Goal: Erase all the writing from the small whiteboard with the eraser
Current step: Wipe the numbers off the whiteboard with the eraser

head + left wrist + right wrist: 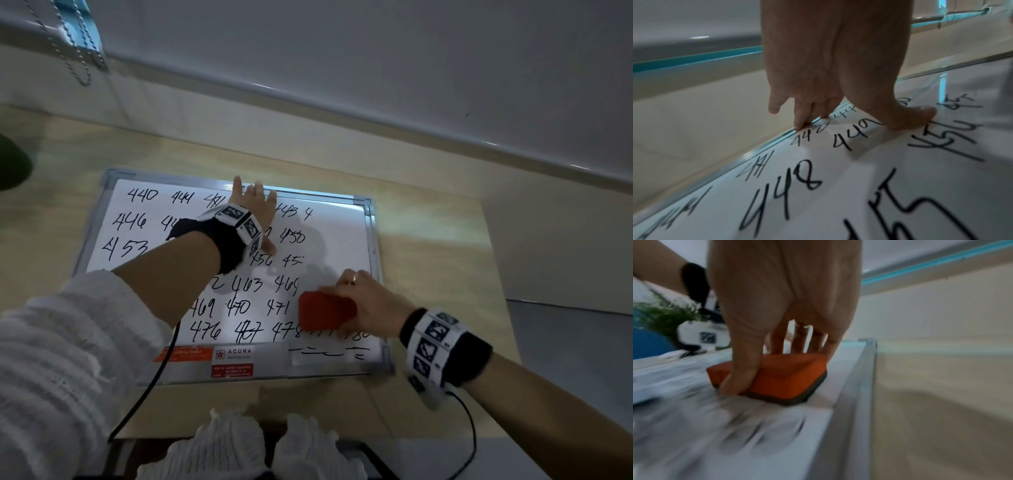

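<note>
A small metal-framed whiteboard (pixel 342 236) lies flat on the wooden table, covered with rows of black handwritten numbers; its right strip is wiped white. My left hand (pixel 255 209) presses on the board's far edge with straight fingers (pixel 800 121) and the thumb (pixel 914 116) spread on the surface. My right hand (pixel 368 301) grips a red-orange eraser (pixel 325 310) with a dark felt base (pixel 789 379), flat on the board's lower right part, near the right frame (pixel 861 369). The thumb lies on its near side and the fingers on its far side.
The wooden table (pixel 442 226) meets a pale wall ledge (pixel 308 99) behind. A bead chain (pixel 77 48) hangs at the far left. A dark green object (pixel 12 161) sits at the left edge. White cloth (pixel 260 448) lies by the table's near edge. Wrist cables (pixel 469 431) trail off.
</note>
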Action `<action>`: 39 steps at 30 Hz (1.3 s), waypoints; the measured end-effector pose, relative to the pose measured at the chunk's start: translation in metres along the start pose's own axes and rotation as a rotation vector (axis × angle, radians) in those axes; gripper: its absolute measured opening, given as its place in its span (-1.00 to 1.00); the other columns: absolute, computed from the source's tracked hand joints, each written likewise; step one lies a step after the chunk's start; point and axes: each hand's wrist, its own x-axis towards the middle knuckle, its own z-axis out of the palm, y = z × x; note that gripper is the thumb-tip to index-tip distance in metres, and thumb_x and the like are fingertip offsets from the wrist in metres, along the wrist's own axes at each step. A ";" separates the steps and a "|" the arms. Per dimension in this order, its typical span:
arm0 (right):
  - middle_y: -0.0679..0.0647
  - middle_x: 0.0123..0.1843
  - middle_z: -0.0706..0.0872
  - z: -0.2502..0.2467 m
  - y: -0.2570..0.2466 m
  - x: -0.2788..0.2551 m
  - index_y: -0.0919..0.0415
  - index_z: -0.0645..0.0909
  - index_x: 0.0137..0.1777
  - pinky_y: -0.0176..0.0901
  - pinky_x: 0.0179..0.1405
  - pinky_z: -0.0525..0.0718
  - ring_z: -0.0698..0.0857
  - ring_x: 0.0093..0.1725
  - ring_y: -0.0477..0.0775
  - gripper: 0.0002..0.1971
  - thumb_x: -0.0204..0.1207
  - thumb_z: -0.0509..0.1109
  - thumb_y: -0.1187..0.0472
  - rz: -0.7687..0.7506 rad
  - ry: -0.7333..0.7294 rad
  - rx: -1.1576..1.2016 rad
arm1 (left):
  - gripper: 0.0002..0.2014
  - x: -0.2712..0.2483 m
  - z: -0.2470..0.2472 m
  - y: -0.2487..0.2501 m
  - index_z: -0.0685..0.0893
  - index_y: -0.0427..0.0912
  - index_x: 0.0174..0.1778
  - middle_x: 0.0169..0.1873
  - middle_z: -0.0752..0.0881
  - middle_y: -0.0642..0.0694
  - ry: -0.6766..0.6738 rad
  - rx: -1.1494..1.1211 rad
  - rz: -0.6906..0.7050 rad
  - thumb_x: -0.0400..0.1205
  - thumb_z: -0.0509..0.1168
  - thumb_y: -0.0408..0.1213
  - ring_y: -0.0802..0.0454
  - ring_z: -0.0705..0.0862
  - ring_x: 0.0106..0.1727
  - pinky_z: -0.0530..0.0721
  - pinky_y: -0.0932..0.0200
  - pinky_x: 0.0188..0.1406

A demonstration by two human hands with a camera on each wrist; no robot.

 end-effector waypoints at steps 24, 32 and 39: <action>0.10 0.20 0.45 0.014 -0.008 -0.010 -0.07 0.34 0.49 -0.07 0.28 0.36 0.36 0.23 0.15 -0.24 0.27 0.56 0.00 0.056 0.052 0.043 | 0.20 -0.004 -0.003 -0.003 -0.22 -0.29 0.66 0.65 -0.12 -0.38 -0.015 0.004 0.014 0.40 0.29 0.37 -0.26 -0.03 0.68 -0.18 -0.37 0.59; 0.08 0.17 0.42 0.013 -0.003 -0.013 -0.04 0.34 0.49 -0.06 0.30 0.37 0.33 0.16 0.08 -0.23 0.26 0.57 0.04 0.085 0.074 0.047 | 0.19 -0.004 0.001 -0.006 -0.21 -0.26 0.67 0.65 -0.12 -0.35 0.009 -0.003 0.014 0.39 0.27 0.40 -0.23 -0.02 0.69 -0.16 -0.36 0.58; -0.17 -0.16 0.35 -0.015 -0.002 -0.002 0.04 0.46 0.41 -0.12 0.30 0.31 0.28 0.07 -0.03 -0.30 0.23 0.60 0.15 0.094 0.132 0.084 | 0.19 -0.005 -0.003 -0.005 -0.21 -0.27 0.66 0.65 -0.12 -0.35 -0.005 0.003 0.010 0.40 0.26 0.41 -0.23 -0.02 0.69 -0.17 -0.37 0.59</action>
